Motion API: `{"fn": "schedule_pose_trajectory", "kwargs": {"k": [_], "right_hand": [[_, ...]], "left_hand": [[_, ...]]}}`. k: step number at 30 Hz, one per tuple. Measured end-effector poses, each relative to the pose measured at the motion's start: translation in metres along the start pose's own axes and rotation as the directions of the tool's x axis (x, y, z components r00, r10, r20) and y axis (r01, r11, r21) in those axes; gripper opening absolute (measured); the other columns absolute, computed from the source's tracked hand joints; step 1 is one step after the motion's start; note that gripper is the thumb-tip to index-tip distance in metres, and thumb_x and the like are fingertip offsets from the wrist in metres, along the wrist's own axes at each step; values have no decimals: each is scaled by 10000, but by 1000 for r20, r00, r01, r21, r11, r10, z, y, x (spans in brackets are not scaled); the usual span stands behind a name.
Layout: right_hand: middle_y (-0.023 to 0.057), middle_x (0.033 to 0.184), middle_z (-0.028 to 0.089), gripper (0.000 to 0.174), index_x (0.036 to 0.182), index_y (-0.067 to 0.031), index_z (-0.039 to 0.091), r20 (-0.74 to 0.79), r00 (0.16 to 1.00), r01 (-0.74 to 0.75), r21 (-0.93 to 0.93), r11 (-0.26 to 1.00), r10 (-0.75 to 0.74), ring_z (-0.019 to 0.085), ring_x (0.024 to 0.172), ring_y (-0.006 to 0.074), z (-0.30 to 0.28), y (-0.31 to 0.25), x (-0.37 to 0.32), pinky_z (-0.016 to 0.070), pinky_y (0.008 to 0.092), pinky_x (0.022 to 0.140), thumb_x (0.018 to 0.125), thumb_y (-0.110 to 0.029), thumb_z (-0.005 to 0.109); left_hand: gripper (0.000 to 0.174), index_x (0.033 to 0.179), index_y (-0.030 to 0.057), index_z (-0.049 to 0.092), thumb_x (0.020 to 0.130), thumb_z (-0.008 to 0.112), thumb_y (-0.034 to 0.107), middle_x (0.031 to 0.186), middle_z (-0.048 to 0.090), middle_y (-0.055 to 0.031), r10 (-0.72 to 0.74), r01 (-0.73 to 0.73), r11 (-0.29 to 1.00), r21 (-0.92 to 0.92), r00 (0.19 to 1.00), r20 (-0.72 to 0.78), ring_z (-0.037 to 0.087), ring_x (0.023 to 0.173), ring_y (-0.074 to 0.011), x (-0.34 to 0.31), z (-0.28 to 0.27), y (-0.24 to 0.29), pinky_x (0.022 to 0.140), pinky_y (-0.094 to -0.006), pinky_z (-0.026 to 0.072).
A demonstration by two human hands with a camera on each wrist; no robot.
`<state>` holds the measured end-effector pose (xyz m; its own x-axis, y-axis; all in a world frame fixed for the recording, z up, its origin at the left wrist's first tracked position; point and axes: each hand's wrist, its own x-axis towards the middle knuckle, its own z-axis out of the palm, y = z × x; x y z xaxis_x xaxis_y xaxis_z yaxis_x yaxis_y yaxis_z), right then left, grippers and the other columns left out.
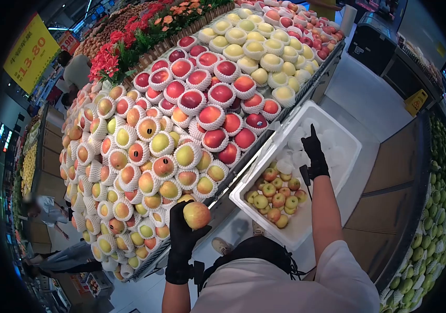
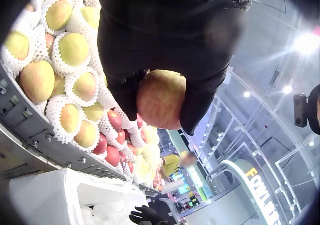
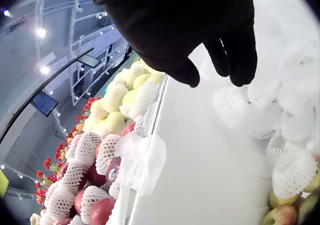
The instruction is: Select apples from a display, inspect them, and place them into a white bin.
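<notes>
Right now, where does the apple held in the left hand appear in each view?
Head: apple low centre, gripped by the left hand before the display.
Left wrist: apple mid-frame, between gloved fingers.
Right wrist: not in it.
Shared landmark: the white foam box, lower left in the left wrist view, filling the right wrist view.

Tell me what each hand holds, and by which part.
The left hand holds an apple, cupped from below with fingers round its sides. The right hand holds nothing; it is open over the foam nets in the box.
</notes>
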<state>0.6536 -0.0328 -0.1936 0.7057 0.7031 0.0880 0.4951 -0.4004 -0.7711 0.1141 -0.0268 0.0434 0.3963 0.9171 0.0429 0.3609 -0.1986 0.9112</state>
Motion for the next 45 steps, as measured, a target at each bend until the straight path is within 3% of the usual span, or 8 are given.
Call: {"fn": "schedule_pose_trajectory", "kwargs": {"k": [4,5,8,9,13,17,27,45], "right_hand": [[79,560,552,962,1570,-165,42,-49,997,-52,-13,999,51,516,437,186,23,56,39,476,368,483,848,-173,677],[107,633,609,798,1527,-99,248,-83,988,-133,-3,991,132,581,520,216,22,50,40,509,395,548,848,-171,663],[136,723,650,508,1310,-20,524,-98,936,228,-565,793,-339,644,669,273,71,198,87,527,416,635,835,-147,650],[156,771,654,220,1005,-2,641,-242,939,88,-513,854,-243,655,790,313,48,139,67,526,423,693,824,-127,632],[141,772,658,136,921,-45,655,-256,910,79,-666,741,-327,657,695,273,2,81,47,522,391,600,874,-166,615],[115,754,679,190,935,-73,667,-346,885,-203,315,927,312,678,644,247,-35,-6,23,527,369,576,895,-251,613],[58,859,653,289,1132,-33,656,-38,999,-11,487,873,34,599,637,119,-55,-170,-59,507,255,564,858,-30,562],[21,867,682,297,1134,-11,693,323,937,-87,593,801,-137,618,676,87,71,-453,-267,489,241,632,919,-215,666]], "left_hand": [[847,1259,32,459,550,917,103,1181,511,-113,3,0,998,70,999,-32,553,1096,-264,-7,0,-5,952,-376,461],[846,1256,31,462,547,917,107,1180,511,-114,6,-2,997,82,999,-41,553,1096,-266,-8,0,-6,952,-378,461],[845,1253,30,467,543,919,116,1179,511,-118,2,3,996,86,998,-57,550,1100,-270,-12,0,-7,950,-381,460],[847,1255,31,466,545,919,117,1180,511,-118,-10,14,998,65,998,-60,549,1103,-270,-13,-1,-7,951,-381,460],[853,1265,33,460,551,920,118,1179,511,-116,-1,6,997,79,998,-65,545,1110,-266,-14,-5,-8,951,-378,459],[857,1279,36,449,567,918,119,1180,512,-114,25,-22,999,37,997,-75,543,1111,-258,-12,-10,-7,958,-375,458],[870,1338,32,422,619,903,120,1262,508,-120,75,-78,988,-135,997,-25,525,1176,-241,-15,-39,-23,1001,-371,443],[826,1324,6,464,629,902,93,1255,560,-104,167,-206,948,-241,971,-172,556,1170,-209,-38,-147,-47,1008,-346,455]]}}
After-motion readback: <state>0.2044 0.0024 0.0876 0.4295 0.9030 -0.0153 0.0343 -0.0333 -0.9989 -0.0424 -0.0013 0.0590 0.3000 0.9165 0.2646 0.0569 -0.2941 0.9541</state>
